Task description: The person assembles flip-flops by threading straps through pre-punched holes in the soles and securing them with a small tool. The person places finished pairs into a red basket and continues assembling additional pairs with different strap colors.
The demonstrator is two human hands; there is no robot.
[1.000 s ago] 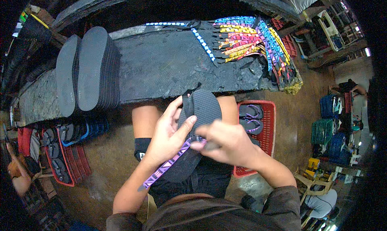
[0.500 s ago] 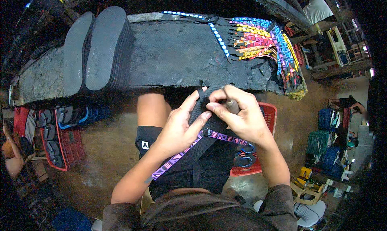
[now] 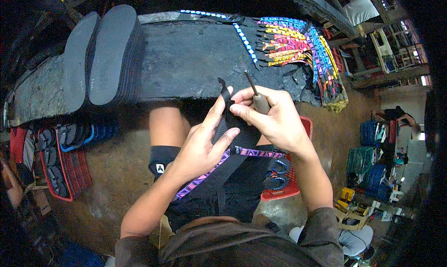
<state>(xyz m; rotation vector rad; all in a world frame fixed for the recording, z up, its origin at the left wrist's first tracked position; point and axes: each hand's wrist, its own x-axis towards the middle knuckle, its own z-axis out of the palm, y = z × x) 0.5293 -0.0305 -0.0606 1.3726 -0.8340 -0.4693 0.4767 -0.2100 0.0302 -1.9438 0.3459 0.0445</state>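
My left hand (image 3: 198, 146) grips a black sandal sole (image 3: 244, 133) over my lap, its thumb along the near face and its fingers partly hidden behind. A purple, pink and black patterned strap (image 3: 198, 184) hangs from the sole in two branches. Past my left fingertips a narrow black strap end (image 3: 224, 89) sticks up. In my right hand (image 3: 279, 120) an awl (image 3: 262, 104) with a grey-brown handle is held, its thin metal shaft pointing up and away. The thumb and forefinger of that hand pinch at the sole's far end; what lies between them is partly hidden.
Stacked dark grey soles (image 3: 111, 57) stand at the left of the black workbench (image 3: 186, 62). Colourful straps (image 3: 288, 41) lie piled at its right, beside a blue-and-white strap (image 3: 245, 43). Red crates (image 3: 77, 174) with sandals flank my legs. Another person (image 3: 361, 8) sits at the far right.
The awl has tilted so its shaft now points up, clear of the sole. My right fingers have shifted to pinch at the sole's far end. More of the black strap end shows.
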